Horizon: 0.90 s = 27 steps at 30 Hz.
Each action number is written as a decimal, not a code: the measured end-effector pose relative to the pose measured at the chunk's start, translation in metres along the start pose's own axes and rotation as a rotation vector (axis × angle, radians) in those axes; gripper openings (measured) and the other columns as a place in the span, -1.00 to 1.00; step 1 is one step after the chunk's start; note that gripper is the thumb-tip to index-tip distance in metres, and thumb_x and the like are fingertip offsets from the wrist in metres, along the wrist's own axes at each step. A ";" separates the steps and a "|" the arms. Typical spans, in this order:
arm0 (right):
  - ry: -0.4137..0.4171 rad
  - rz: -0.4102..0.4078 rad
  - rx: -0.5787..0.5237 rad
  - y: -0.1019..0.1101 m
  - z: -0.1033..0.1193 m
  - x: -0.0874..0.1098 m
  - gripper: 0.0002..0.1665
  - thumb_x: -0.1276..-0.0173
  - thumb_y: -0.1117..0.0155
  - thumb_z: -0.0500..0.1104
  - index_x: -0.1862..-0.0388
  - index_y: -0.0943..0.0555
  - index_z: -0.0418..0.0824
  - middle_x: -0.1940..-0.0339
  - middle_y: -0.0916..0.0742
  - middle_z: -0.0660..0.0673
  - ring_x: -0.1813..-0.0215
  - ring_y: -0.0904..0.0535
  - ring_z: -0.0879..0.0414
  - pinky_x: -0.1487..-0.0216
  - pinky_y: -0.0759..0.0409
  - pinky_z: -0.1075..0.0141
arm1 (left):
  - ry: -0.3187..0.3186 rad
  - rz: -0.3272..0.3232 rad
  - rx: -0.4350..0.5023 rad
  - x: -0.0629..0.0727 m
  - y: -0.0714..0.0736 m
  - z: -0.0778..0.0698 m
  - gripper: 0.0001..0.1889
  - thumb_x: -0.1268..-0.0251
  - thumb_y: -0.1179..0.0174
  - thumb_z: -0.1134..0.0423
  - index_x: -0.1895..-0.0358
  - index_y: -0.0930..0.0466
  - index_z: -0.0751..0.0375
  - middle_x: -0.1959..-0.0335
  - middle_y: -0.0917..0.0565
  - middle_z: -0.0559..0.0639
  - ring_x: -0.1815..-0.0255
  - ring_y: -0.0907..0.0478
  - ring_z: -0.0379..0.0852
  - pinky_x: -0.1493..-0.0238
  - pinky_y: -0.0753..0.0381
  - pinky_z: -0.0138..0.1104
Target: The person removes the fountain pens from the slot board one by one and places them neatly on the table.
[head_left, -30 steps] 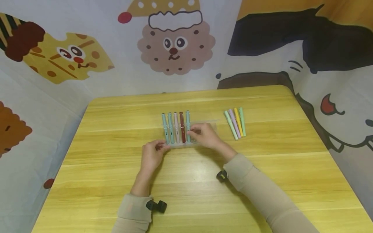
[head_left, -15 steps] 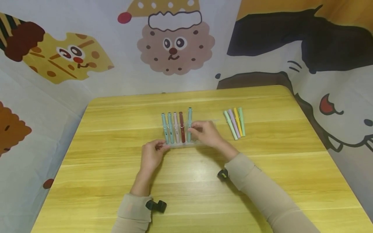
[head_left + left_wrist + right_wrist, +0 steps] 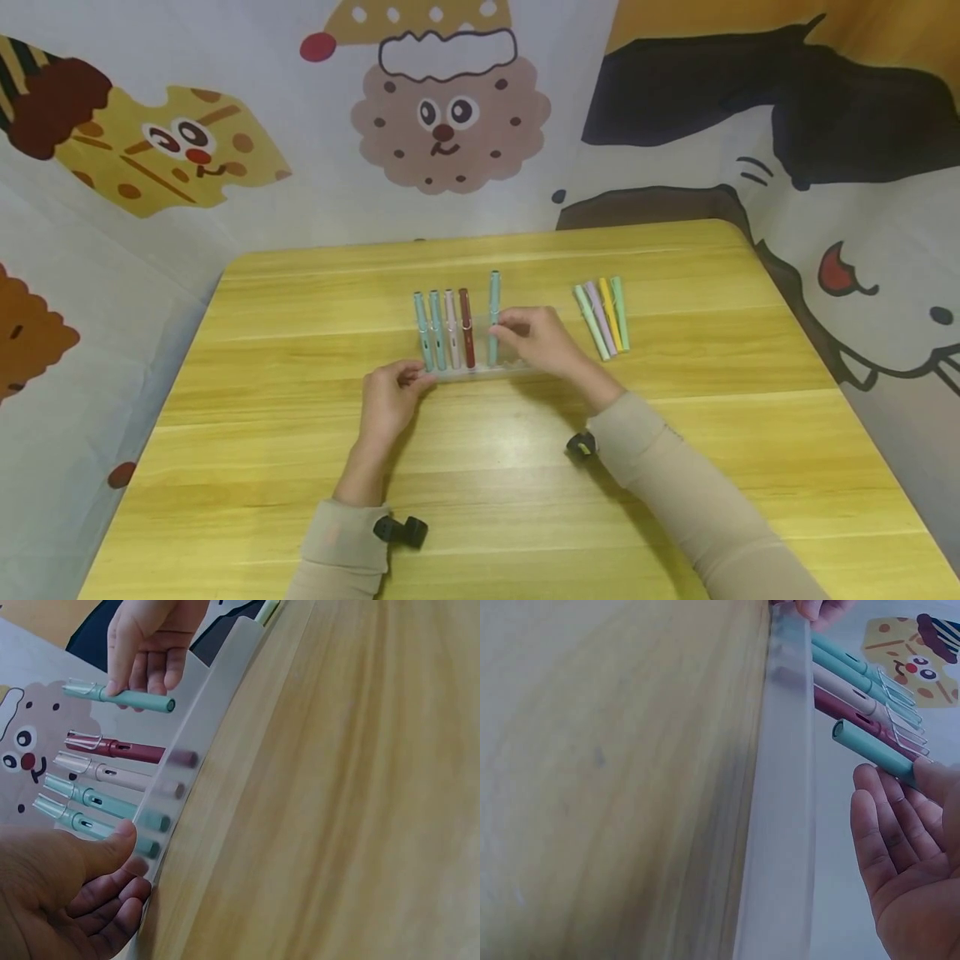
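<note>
My right hand [image 3: 536,335] pinches a teal pen [image 3: 494,300] between thumb and fingers. In the right wrist view the pen's lower end stands clear of the frosted clear pen holder [image 3: 776,825]. Four slots' worth of holder aside, several capped pens stand in it: two teal ones, a pale pink pen [image 3: 112,774] and a dark red pen [image 3: 467,329]. At the holder's left end, my left hand [image 3: 390,402] grips its corner, thumb in front near the outermost teal pen [image 3: 94,823].
Right of the holder, a light green pen [image 3: 592,322], a lilac pen, a yellow pen [image 3: 611,313] and another green pen lie side by side on the wooden table [image 3: 480,500]. A printed cloth [image 3: 300,208] hangs behind the table's far edge.
My right hand has lifted the teal pen up from its place in the row beside the red pen and carried it slightly right. My left hand stays on the holder's corner.
</note>
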State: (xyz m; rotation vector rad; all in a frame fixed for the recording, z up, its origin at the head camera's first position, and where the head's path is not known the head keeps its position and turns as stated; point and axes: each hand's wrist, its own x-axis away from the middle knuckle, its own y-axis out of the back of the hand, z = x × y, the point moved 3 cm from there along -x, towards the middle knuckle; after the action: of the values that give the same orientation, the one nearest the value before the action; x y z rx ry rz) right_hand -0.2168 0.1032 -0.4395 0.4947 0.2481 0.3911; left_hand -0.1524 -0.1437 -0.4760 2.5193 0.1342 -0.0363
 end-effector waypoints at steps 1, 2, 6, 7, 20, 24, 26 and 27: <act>0.002 0.000 0.000 0.001 0.000 0.000 -0.74 -0.49 -0.30 -0.15 0.06 -0.72 -0.34 0.19 -0.80 -0.12 0.13 -0.75 -0.08 0.05 -0.73 0.26 | 0.000 0.001 0.000 0.000 0.000 0.000 -0.75 -0.16 -0.49 0.30 0.13 -0.76 0.37 0.33 -0.78 0.13 0.31 -0.73 -0.02 0.25 -0.76 -0.27; 0.002 -0.001 -0.002 0.002 0.000 0.001 -0.74 -0.48 -0.30 -0.16 0.06 -0.71 -0.35 0.19 -0.80 -0.13 0.13 -0.75 -0.09 0.04 -0.74 0.25 | 0.001 0.003 0.000 0.000 0.000 0.000 -0.74 -0.16 -0.49 0.30 0.13 -0.76 0.37 0.33 -0.78 0.13 0.31 -0.73 -0.02 0.25 -0.76 -0.27; -0.002 -0.008 0.018 0.007 0.000 0.003 -0.75 -0.47 -0.32 -0.16 0.06 -0.72 -0.34 0.18 -0.80 -0.13 0.13 -0.75 -0.06 0.03 -0.73 0.26 | 0.003 0.002 -0.006 0.001 0.000 0.000 -0.74 -0.16 -0.49 0.30 0.13 -0.76 0.37 0.32 -0.78 0.12 0.31 -0.73 -0.03 0.25 -0.76 -0.28; -0.003 -0.010 0.028 0.008 -0.001 0.003 -0.74 -0.47 -0.32 -0.15 0.05 -0.72 -0.34 0.18 -0.80 -0.13 0.13 -0.75 -0.04 0.03 -0.73 0.26 | 0.003 0.002 -0.007 0.001 0.000 0.000 -0.74 -0.15 -0.49 0.30 0.13 -0.76 0.37 0.33 -0.78 0.12 0.31 -0.73 -0.03 0.25 -0.76 -0.28; -0.014 -0.038 0.031 0.027 -0.010 0.012 -0.76 -0.48 -0.32 -0.13 0.08 -0.73 -0.29 0.22 -0.79 -0.11 0.18 -0.73 0.01 0.03 -0.73 0.20 | -0.001 0.002 -0.003 0.001 0.000 -0.002 -0.76 -0.16 -0.48 0.31 0.14 -0.76 0.38 0.33 -0.78 0.12 0.32 -0.72 -0.02 0.25 -0.76 -0.28; -0.021 -0.053 0.046 0.034 -0.012 0.015 -0.74 -0.48 -0.32 -0.09 0.07 -0.73 -0.27 0.20 -0.80 -0.09 0.19 -0.72 0.05 0.04 -0.73 0.18 | -0.003 0.003 -0.004 0.001 0.000 -0.001 -0.76 -0.17 -0.48 0.31 0.14 -0.76 0.38 0.33 -0.78 0.12 0.32 -0.71 -0.03 0.25 -0.76 -0.28; -0.023 -0.063 0.055 0.037 -0.013 0.016 -0.74 -0.48 -0.33 -0.08 0.06 -0.73 -0.26 0.19 -0.80 -0.10 0.19 -0.73 0.06 0.05 -0.73 0.18 | -0.006 0.003 -0.005 0.001 0.000 -0.001 -0.76 -0.17 -0.48 0.32 0.14 -0.76 0.38 0.34 -0.77 0.12 0.32 -0.71 -0.03 0.25 -0.76 -0.28; -0.026 -0.067 0.057 0.039 -0.013 0.017 -0.73 -0.48 -0.33 -0.07 0.06 -0.72 -0.26 0.18 -0.80 -0.11 0.18 -0.73 0.06 0.04 -0.74 0.17 | -0.007 0.002 -0.005 0.001 0.000 -0.001 -0.76 -0.17 -0.48 0.32 0.14 -0.76 0.38 0.34 -0.77 0.12 0.32 -0.71 -0.03 0.26 -0.76 -0.28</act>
State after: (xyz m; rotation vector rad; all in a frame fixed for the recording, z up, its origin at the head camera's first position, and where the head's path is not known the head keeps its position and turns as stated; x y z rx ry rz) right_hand -0.2173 0.1473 -0.4337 0.5456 0.2507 0.3133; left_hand -0.1514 -0.1427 -0.4751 2.5137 0.1289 -0.0441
